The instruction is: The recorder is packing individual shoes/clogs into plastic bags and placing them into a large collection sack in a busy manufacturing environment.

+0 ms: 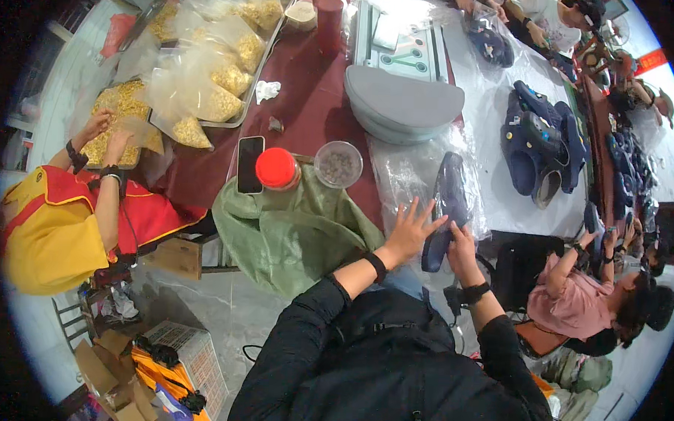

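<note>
A dark blue clog point(449, 191) stands on its edge at the front of the table, partly over clear plastic wrap. My right hand point(464, 258) grips its near end, thumb along the side. My left hand point(407, 233) is open beside it, fingers spread, with the fingertips at the clog's left side; whether they touch it I cannot tell. To the right, several more navy clogs point(545, 133) lie in a heap on a white sheet. Clear plastic bags point(410, 172) lie under and left of the clog I hold.
Ahead sits a grey-green machine with a rounded cover point(403, 100). A red-lidded jar point(277, 169), a phone point(250, 164) and a clear tub point(339, 165) stand left on green cloth point(283, 231). Bags of yellow pieces point(220, 104) fill trays. Co-workers sit on both sides.
</note>
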Demonstrator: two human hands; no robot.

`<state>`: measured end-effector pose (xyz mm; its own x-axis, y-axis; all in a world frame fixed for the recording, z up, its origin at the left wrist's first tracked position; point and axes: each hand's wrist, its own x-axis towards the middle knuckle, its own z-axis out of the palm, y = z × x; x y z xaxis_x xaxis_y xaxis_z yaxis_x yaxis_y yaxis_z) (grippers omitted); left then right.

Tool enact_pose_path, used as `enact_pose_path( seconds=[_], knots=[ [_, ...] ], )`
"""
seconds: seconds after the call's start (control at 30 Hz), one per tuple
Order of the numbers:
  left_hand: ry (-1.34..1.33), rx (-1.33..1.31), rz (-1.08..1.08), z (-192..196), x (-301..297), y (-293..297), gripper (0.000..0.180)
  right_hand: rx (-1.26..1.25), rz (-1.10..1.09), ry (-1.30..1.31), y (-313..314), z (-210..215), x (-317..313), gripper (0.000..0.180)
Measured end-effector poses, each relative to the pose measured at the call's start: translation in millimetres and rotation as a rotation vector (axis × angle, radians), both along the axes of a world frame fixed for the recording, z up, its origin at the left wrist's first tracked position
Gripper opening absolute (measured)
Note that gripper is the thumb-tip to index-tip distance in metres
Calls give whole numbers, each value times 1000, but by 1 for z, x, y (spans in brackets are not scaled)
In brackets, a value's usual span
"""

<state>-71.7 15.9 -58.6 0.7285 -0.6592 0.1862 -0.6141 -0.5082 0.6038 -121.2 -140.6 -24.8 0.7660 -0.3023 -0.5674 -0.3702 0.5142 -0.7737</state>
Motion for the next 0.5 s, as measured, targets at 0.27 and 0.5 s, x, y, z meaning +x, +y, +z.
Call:
enact_pose_path(
  seconds=[0.27, 0.5],
  knots=[
    [-62, 188, 112, 6, -15, 0, 64, 62, -88, 24, -8, 3, 12, 16],
    [345, 219, 477, -39, -25, 8, 57, 188, -114, 76, -5, -9, 10, 23]
  ],
)
